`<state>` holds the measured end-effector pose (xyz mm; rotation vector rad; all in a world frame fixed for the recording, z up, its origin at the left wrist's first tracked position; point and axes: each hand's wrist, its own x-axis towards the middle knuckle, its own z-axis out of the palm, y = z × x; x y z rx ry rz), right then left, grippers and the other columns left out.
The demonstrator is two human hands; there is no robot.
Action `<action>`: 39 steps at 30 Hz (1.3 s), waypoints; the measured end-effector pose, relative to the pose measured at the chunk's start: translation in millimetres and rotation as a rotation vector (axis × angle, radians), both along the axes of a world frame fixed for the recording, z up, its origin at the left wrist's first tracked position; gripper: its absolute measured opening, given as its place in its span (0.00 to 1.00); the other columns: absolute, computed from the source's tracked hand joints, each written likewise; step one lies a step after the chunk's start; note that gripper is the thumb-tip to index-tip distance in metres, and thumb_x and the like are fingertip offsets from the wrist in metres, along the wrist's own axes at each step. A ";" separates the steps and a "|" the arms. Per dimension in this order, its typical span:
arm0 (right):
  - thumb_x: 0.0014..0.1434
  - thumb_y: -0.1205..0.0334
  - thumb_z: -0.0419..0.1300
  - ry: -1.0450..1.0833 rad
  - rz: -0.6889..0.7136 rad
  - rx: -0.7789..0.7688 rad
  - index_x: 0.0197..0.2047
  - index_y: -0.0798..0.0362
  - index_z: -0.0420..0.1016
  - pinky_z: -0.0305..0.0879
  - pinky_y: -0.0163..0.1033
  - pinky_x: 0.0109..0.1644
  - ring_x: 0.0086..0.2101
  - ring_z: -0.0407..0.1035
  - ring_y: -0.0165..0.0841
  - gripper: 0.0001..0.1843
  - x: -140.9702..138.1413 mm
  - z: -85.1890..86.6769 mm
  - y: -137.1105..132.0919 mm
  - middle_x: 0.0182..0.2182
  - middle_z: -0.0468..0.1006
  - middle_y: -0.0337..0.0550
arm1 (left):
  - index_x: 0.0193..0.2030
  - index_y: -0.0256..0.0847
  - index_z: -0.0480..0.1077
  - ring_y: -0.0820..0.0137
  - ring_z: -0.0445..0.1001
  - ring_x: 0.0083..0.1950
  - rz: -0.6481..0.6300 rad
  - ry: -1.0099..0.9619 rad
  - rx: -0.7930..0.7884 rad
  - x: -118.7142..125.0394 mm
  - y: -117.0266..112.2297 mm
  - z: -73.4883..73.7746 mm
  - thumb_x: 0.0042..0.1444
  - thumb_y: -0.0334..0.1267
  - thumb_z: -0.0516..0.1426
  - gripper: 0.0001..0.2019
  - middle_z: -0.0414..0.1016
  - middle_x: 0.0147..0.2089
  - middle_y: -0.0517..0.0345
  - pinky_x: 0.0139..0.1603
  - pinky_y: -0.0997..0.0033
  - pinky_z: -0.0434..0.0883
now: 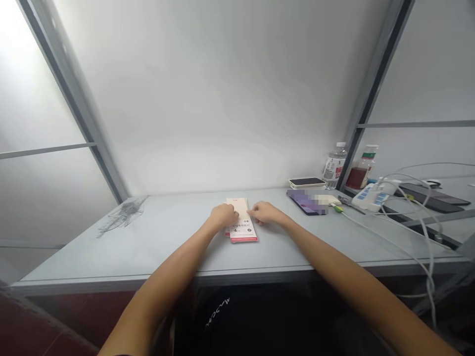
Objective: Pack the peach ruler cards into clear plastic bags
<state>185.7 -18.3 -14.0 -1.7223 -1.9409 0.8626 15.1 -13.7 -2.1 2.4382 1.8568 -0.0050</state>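
A flat white packet (243,230) with dark printed characters and a red stripe along its near end lies on the grey table. Part of another packet (227,233) peeks out from under its left side. My left hand (223,216) is closed at the left edge, its curled fingertips over the packet. At the right edge, my right hand (265,212) is closed too, its thumb and fingertip meeting the packet's side. The undersides of both grips are hidden.
Farther right lie a phone with a purple screen (306,202), another phone (307,182), scissors (351,204) and a power strip (373,195) with white cables (389,242). Two bottles (335,165) stand behind. Dark scribbles (124,213) mark the table's left side.
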 end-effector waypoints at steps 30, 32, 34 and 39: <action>0.42 0.66 0.61 0.608 0.026 0.007 0.25 0.60 0.75 0.65 0.34 0.29 0.28 0.72 0.35 0.05 -5.2 2.2 -6.0 0.26 0.79 0.47 | 0.29 0.41 0.62 0.68 0.68 0.31 -0.282 -0.259 0.056 -3.0 -6.5 7.7 0.59 0.42 0.40 0.15 0.72 0.34 0.52 0.26 0.72 0.59; 0.42 0.67 0.61 0.609 0.027 0.009 0.24 0.60 0.75 0.65 0.33 0.29 0.28 0.72 0.35 0.05 -5.3 0.7 -4.8 0.25 0.79 0.47 | 0.29 0.40 0.63 0.68 0.68 0.30 -0.281 -0.251 0.058 -3.4 -5.9 6.9 0.58 0.42 0.41 0.15 0.72 0.34 0.51 0.25 0.71 0.59; 0.41 0.67 0.61 0.599 0.031 0.012 0.23 0.60 0.74 0.64 0.33 0.27 0.27 0.71 0.35 0.04 -5.4 -0.8 -4.0 0.24 0.78 0.46 | 0.28 0.40 0.63 0.69 0.68 0.29 -0.278 -0.256 0.047 -4.3 -5.3 6.5 0.57 0.42 0.42 0.14 0.72 0.34 0.51 0.24 0.72 0.59; 0.40 0.67 0.61 0.573 0.055 0.012 0.21 0.59 0.73 0.61 0.32 0.26 0.25 0.70 0.33 0.03 -6.2 -1.4 -7.1 0.22 0.77 0.45 | 0.25 0.40 0.61 0.73 0.67 0.27 -0.313 -0.316 -0.007 -6.5 -5.3 8.2 0.55 0.41 0.45 0.12 0.72 0.30 0.56 0.24 0.74 0.60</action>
